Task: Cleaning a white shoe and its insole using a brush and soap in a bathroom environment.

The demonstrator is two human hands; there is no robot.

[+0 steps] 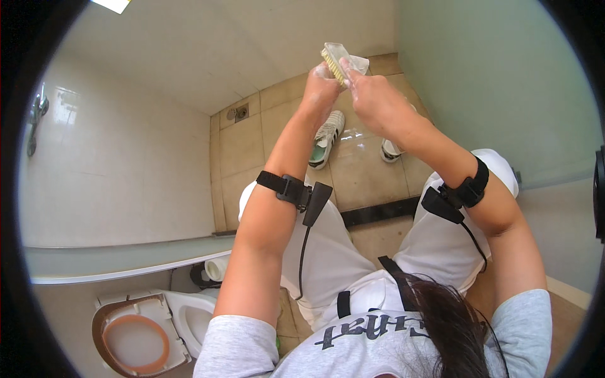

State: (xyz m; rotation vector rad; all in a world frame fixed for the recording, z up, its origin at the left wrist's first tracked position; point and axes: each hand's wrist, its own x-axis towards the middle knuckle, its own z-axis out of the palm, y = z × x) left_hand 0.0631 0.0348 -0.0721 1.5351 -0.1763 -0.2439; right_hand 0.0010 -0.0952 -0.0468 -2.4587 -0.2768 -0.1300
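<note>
Both my arms reach forward and up over a tiled bathroom floor. My left hand (319, 85) and my right hand (370, 94) meet around a scrub brush (334, 58) with a clear plastic back and pale yellow bristles. The left hand's fingers close on the brush's lower end. The right hand's fingers press against the brush's side, where a bit of white cloth or tissue (359, 62) shows. Black straps with cables sit on both forearms. Below the hands lie two white sneakers on the wet tiles: one (326, 138) fully visible, the other (391, 150) partly hidden by my right arm.
A floor drain (241, 113) sits near the far corner. A white tiled wall rises on the left, a pale green wall on the right. A toilet (142, 331) with its seat up stands at lower left, a paper roll (216, 268) beside it. A dark threshold strip (378, 212) crosses the floor.
</note>
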